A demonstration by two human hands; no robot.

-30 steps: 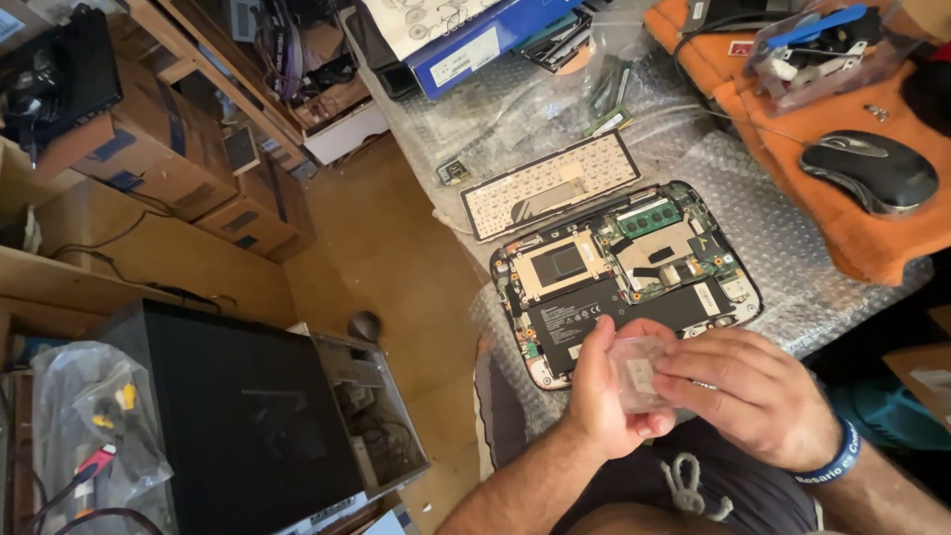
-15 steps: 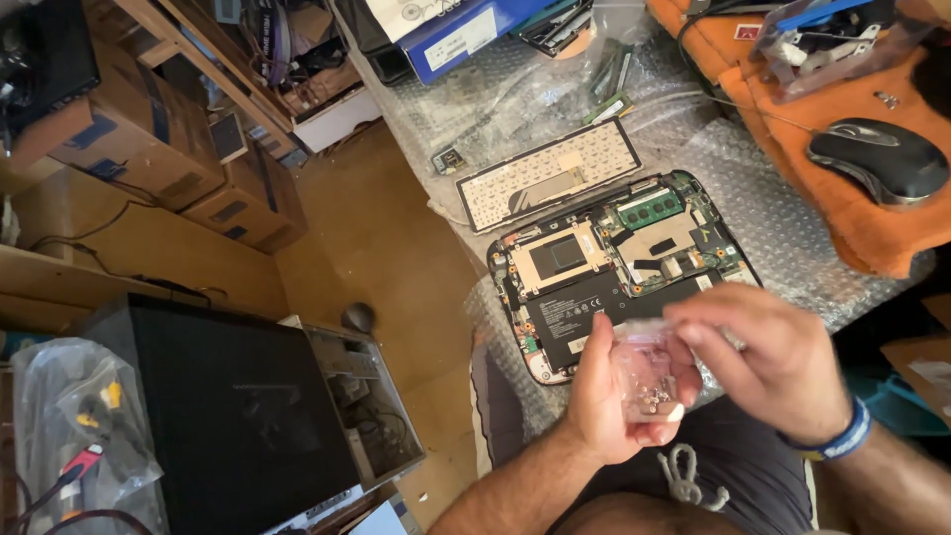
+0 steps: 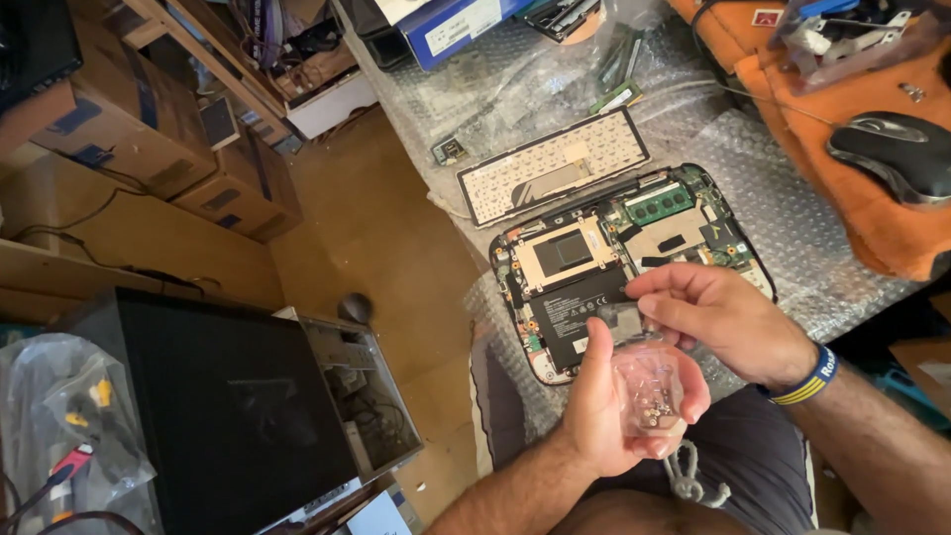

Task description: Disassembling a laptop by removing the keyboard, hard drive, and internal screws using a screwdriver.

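The left hand (image 3: 609, 406) cups a small clear bag (image 3: 649, 386) of screws, fingers closed around it. The right hand (image 3: 723, 322) pinches the bag's top edge. Both hover just in front of the opened laptop (image 3: 624, 253); a loose keyboard (image 3: 550, 178) lies behind the laptop.

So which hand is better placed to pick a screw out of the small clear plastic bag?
Right hand, probably: its fingertips already pinch the top of the small clear plastic bag, while the left hand is occupied cupping the bag from below.
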